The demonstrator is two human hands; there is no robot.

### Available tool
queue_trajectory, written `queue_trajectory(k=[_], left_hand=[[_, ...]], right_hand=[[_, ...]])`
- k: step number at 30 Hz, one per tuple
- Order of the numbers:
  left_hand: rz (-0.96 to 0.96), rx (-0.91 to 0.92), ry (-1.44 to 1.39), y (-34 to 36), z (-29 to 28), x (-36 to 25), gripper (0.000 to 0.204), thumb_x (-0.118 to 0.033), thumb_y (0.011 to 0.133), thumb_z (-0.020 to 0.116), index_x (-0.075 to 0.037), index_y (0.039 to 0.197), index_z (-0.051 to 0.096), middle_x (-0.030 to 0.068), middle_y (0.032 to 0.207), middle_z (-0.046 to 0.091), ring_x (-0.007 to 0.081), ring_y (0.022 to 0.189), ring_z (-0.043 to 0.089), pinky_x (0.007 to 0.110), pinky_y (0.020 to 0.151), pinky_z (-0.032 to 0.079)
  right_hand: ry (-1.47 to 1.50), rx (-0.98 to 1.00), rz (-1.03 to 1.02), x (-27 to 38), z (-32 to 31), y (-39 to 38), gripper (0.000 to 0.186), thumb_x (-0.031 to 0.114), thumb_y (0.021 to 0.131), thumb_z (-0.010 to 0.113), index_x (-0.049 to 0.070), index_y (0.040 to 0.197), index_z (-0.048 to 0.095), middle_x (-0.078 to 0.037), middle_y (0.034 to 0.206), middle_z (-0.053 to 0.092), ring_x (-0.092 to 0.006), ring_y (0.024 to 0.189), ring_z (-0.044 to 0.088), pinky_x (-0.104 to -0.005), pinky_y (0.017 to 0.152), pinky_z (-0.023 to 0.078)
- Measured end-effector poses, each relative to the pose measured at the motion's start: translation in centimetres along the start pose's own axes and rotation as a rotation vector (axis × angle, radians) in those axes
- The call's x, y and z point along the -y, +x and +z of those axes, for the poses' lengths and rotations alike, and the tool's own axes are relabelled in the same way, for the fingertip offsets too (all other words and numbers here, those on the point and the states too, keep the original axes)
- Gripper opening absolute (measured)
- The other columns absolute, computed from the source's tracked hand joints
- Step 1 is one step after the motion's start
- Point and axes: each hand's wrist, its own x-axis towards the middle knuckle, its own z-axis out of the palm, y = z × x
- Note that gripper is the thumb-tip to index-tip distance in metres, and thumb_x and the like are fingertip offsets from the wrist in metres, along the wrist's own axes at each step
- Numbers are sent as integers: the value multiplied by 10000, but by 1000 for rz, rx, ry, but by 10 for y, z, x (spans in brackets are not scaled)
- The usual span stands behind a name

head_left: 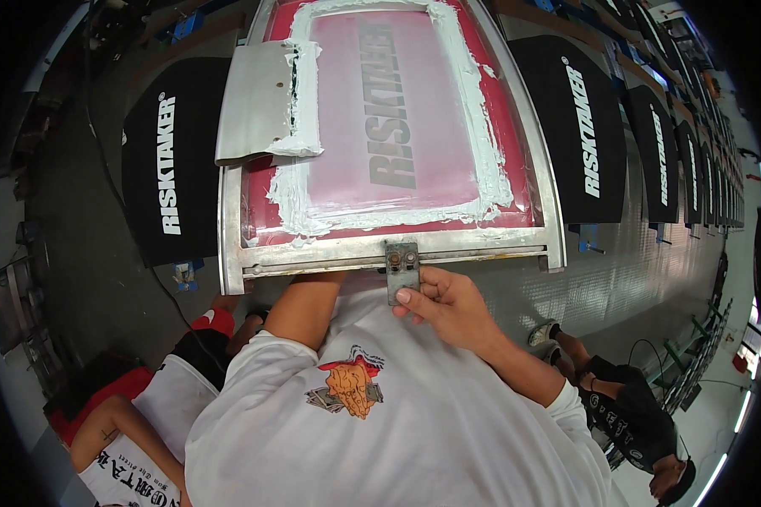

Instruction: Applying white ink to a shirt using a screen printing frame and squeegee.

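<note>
My right hand [444, 304] is closed on a small grey metal bracket [402, 272], its thumb on the front face. The bracket is bolted to the near rail of a screen printing frame [330, 256]. My left forearm [306, 308] runs forward under that rail, and the frame hides the left hand. Inside the frame, a pinkish mesh [338, 127] carries grey stencil lettering, with thick white ink [492, 160] piled around it. At the left side, a flat metal squeegee [258, 106] rests across the frame, white ink along its edge.
A black printed garment panel [148, 160] lies on a board left of the frame; another black panel [566, 127] begins a row on the right. One person [144, 422] is at lower left, another [634, 414] at lower right. A dark cable [110, 160] hangs at left.
</note>
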Motion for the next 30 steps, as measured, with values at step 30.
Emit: queue_trajectory(k=[30], left_hand=[[74, 15, -39, -6, -18, 2, 330, -282, 920, 523, -43, 1146, 543, 91, 1110, 588, 210, 944, 589, 379, 820, 511]], right_hand=[[33, -4, -52, -7, -1, 2, 202, 170, 909, 581, -2, 1016, 585, -39, 858, 655, -79, 800, 620, -238, 635, 483]])
